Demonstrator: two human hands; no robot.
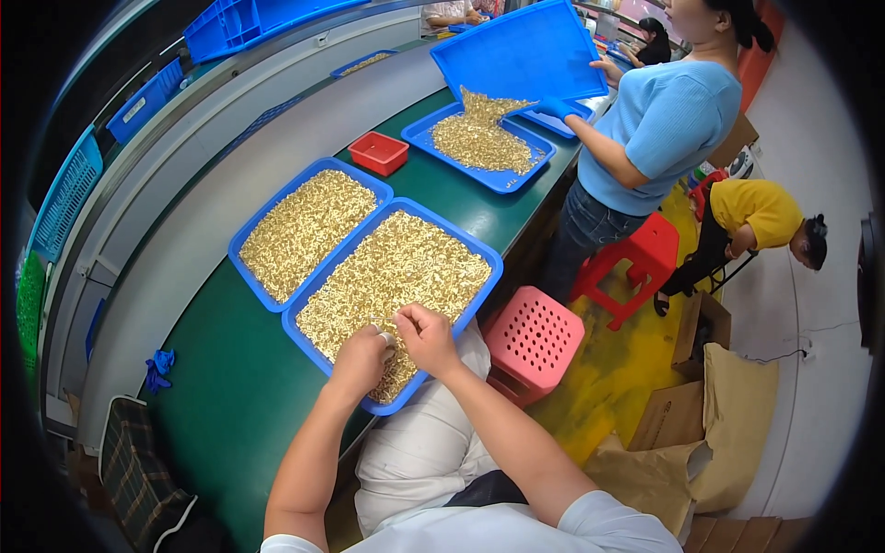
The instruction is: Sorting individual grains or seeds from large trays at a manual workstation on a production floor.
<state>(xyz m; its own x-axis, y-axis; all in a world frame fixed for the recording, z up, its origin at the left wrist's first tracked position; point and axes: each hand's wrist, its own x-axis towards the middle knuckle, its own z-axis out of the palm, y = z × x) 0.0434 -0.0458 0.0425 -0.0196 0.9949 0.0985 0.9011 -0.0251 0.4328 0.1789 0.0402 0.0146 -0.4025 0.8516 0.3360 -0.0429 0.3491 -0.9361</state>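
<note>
A blue tray (pixel 491 255) full of small gold-coloured metal-looking pieces (pixel 396 263) lies in front of me, its near end by my lap. Over the near part of these pieces, my left hand (pixel 361 362) is closed with its fingers curled. A small white band shows on one of its fingers. Close beside it, my right hand (pixel 428 339) is closed too, thumb and forefinger drawn together. What either hand pinches is too small or hidden to name. Against the tray's left side stands a second blue tray (pixel 241 241) of similar pieces.
A red bin (pixel 379 153) sits on the green table (pixel 198 387) beyond the trays. At right, a person in a blue top (pixel 678 101) tips a large blue tray (pixel 521 51), spilling pieces into another tray (pixel 509 184). Pink (pixel 535 339) and red stools (pixel 636 263) stand alongside.
</note>
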